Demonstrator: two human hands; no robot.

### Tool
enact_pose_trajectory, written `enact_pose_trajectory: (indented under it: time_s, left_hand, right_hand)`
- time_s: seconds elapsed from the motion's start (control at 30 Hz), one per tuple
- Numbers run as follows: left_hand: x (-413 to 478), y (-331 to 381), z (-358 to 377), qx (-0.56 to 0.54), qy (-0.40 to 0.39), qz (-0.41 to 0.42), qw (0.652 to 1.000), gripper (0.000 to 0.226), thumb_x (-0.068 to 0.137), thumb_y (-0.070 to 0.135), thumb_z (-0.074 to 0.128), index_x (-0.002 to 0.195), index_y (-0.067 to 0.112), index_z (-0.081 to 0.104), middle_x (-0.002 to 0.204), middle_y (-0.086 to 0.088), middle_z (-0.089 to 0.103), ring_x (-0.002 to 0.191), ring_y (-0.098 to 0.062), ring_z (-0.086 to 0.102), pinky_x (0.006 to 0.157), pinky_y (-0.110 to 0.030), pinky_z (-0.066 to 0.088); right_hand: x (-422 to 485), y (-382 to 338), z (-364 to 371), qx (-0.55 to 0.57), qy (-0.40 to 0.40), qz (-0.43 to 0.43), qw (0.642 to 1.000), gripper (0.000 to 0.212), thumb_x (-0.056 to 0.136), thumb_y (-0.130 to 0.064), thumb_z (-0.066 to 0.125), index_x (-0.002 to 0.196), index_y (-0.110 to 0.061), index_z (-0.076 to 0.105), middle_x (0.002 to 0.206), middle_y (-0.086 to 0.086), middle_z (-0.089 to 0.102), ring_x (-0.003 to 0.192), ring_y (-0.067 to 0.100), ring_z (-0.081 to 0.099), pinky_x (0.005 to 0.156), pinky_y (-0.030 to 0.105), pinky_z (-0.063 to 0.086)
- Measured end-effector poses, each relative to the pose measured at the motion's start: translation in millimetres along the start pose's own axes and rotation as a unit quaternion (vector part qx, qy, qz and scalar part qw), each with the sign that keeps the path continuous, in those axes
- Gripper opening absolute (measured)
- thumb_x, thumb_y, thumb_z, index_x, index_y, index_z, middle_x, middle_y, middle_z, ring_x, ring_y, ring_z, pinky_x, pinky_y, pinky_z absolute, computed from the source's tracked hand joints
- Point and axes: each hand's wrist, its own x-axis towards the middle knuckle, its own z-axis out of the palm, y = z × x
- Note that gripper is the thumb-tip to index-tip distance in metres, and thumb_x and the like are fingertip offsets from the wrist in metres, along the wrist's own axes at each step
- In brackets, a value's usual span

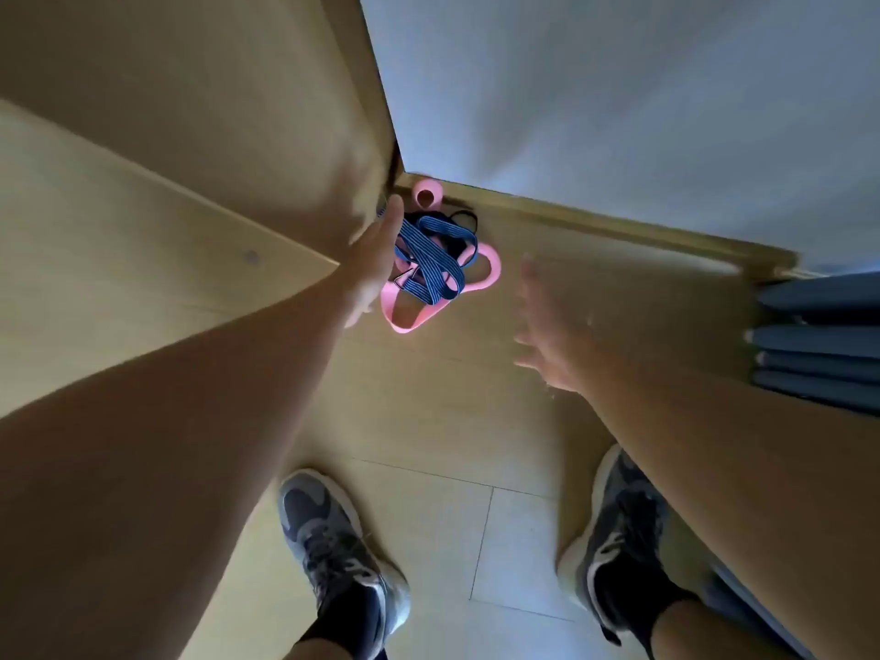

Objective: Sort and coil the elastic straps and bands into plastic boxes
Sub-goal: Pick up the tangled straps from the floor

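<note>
The tangle of straps lies on the floor (428, 421), tucked into the corner where the wooden cabinet side (166, 135) meets the white wall (619, 88). Its long axis runs from the wall back toward your feet. A small pink roll (425, 195) stands on edge against the skirting at the far end, its open centre facing you. The flat pink band (405, 321) loops out at the near end and to the right. Across the top lies the blue strap (431, 259), wide and ribbed with pale lengthwise lines, folded over itself in crossing loops. A thin black band (464, 219) curls behind it.

Your left grip (374, 264) reaches along the tangle's left edge with fingers straight, released, just beside the blue strap. I cannot tell whether they touch. Your right grip (547, 326) is blurred, fingers spread and holding nothing, apart from the pile on its right.
</note>
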Motion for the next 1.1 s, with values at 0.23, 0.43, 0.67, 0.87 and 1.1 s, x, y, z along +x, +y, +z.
enact_pose_trajectory:
  time_s: [0.23,0.43,0.67,0.87,1.1]
  left_hand:
    - [70,-16,6,0.005,0.006,-0.002,1.0,0.072,0.093,0.083,0.026,0.149,0.041,0.042,0.135,0.008,0.056,0.115,-0.021,0.052,0.094,-0.051,0.039]
    - [118,-28,25,0.041,0.012,0.005,0.999,0.077,0.094,0.077,0.037,0.161,0.042,0.021,0.166,-0.003,0.029,0.149,-0.027,0.034,0.116,-0.04,0.03]
    - [133,-48,40,0.105,0.081,0.059,0.989,0.086,0.087,0.053,0.065,0.16,0.034,0.024,0.159,-0.009,0.039,0.14,-0.029,0.046,0.115,-0.046,0.04]
    - [123,-54,64,-0.097,0.044,0.017,0.994,0.033,0.098,0.039,0.059,0.125,0.023,0.049,0.109,-0.004,0.068,0.087,-0.017,0.069,0.061,-0.028,0.059]
    - [67,-47,97,-0.052,0.006,0.028,0.998,0.057,0.094,0.067,0.043,0.131,0.025,0.055,0.118,-0.004,0.069,0.109,-0.025,0.066,0.103,-0.046,0.05]
  right_hand:
    - [61,-5,32,0.116,-0.036,-0.004,0.993,0.079,0.091,-0.08,0.03,0.156,-0.035,0.025,0.166,0.006,0.02,0.145,0.039,0.031,0.109,0.055,0.037]
    - [95,-17,34,0.141,-0.044,-0.023,0.989,0.053,0.097,-0.074,0.025,0.107,-0.035,0.059,0.157,0.003,0.035,0.143,0.036,0.035,0.117,0.06,0.029]
    - [131,-18,40,0.144,-0.086,-0.009,0.986,0.075,0.091,-0.082,0.021,0.101,-0.023,0.065,0.118,0.012,0.07,0.104,0.036,0.065,0.097,0.053,0.046]
    - [131,-18,58,0.193,-0.111,-0.007,0.975,0.067,0.089,-0.079,0.043,0.113,-0.023,0.072,0.103,0.007,0.077,0.102,0.031,0.071,0.095,0.056,0.054]
    - [81,2,54,0.348,-0.159,0.012,0.924,0.057,0.094,-0.058,0.06,0.136,-0.019,0.062,0.119,0.005,0.067,0.114,0.027,0.064,0.1,0.044,0.052]
